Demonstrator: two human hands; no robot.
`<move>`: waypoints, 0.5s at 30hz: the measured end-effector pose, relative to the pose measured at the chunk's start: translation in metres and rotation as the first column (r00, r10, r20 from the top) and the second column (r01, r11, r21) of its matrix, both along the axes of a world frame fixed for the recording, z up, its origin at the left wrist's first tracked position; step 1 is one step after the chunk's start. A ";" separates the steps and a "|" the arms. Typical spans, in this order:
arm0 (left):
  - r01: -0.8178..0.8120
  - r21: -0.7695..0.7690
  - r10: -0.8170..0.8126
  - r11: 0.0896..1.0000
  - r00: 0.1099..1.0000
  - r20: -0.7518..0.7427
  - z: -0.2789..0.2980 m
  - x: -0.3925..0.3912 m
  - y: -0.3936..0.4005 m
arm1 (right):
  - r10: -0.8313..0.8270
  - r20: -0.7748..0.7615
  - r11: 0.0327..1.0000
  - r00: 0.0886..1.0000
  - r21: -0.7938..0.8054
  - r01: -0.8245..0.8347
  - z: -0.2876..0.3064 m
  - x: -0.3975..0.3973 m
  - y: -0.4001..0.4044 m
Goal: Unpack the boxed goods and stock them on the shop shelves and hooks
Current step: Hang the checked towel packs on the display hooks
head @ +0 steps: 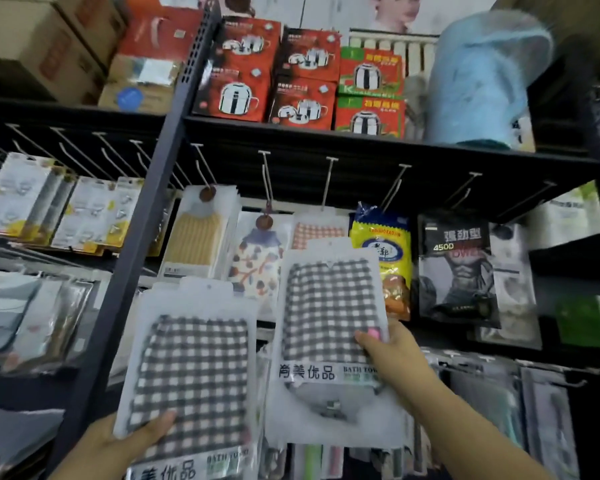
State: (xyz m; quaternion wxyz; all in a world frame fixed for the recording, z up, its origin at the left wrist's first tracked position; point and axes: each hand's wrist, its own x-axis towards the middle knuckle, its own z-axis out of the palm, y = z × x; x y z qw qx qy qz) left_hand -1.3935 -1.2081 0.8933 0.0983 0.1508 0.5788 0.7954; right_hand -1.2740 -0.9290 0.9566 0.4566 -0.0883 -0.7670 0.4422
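Observation:
Two packaged bath towels with a grey-and-white check pattern are in my hands. My left hand [118, 445] grips the lower left corner of the left towel pack [194, 368], thumb across its front. My right hand [392, 362] holds the right towel pack [329, 306] by its right edge, lifted higher, with its top overlapping an orange check pack [319, 233] that hangs from a hook [328, 181]. Both packs face me upright, slightly tilted.
Hooks under a black shelf [291, 133] carry a beige towel pack [198, 237], a floral pack [257, 261], a yellow bag [383, 251] and a black pack [458, 268]. Red pot boxes [239, 71] and a blue roll [482, 81] stand above. A dark upright post [142, 216] runs left.

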 end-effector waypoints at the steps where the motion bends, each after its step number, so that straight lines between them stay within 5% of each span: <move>1: 0.013 0.080 -0.006 0.997 0.996 -0.094 -0.033 -0.028 -0.011 | -0.004 -0.011 1.000 1.000 0.024 0.005 0.012 -0.004 0.007; 9: -0.009 -0.038 0.003 0.999 0.990 -0.144 0.009 -0.034 0.006 | 0.174 -0.168 0.983 0.970 0.090 -0.161 0.094 -0.033 0.033; 15: -0.010 -0.031 0.001 0.999 0.963 -0.269 0.055 -0.026 0.015 | 0.109 -0.224 0.984 0.969 0.161 -0.074 0.131 -0.065 0.031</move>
